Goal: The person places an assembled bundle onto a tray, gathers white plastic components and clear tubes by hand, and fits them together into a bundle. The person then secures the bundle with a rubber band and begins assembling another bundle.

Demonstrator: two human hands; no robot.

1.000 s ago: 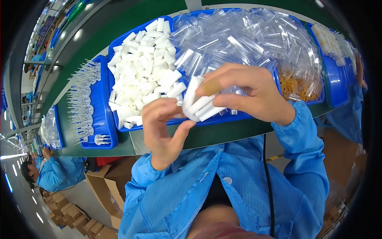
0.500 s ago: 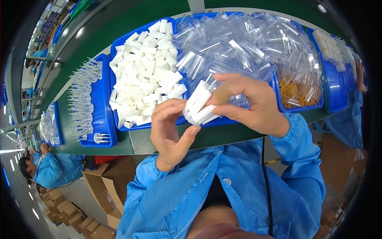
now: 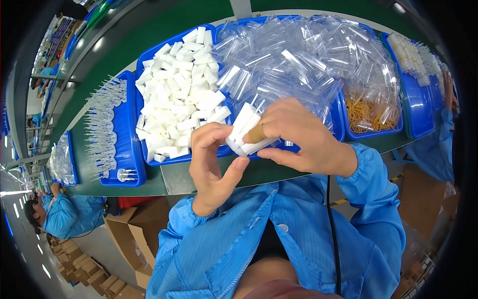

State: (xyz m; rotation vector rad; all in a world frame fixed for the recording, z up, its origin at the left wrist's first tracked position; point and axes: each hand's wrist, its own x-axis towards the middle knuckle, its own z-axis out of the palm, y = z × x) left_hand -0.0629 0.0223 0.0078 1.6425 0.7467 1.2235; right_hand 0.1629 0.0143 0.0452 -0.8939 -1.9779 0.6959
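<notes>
My left hand (image 3: 211,167) is closed, with thumb and fingers curled round the base of a white pronged piece. Several white foam blocks (image 3: 245,118) stand side by side on this piece, and a thin prong tip shows above them. My right hand (image 3: 306,139) pinches the lowest block from the right. Its index finger wears a tan finger cot (image 3: 256,133) and presses against the blocks; its thumb lies below. The fingers partly hide the base. Just behind my hands is a blue tray heaped with loose white foam blocks (image 3: 177,94).
Clear plastic sleeves (image 3: 289,65) are piled behind my right hand. Yellow rubber bands (image 3: 368,115) lie in a tray to the right. A blue tray (image 3: 130,149) with pronged white pieces (image 3: 102,129) stands at left. A co-worker (image 3: 69,212) sits far left, beyond an open cardboard box (image 3: 139,234).
My right hand has turned and its fingers have come down over the foam blocks, its index finger now pressing against them. My left hand keeps its hold almost unmoved.
</notes>
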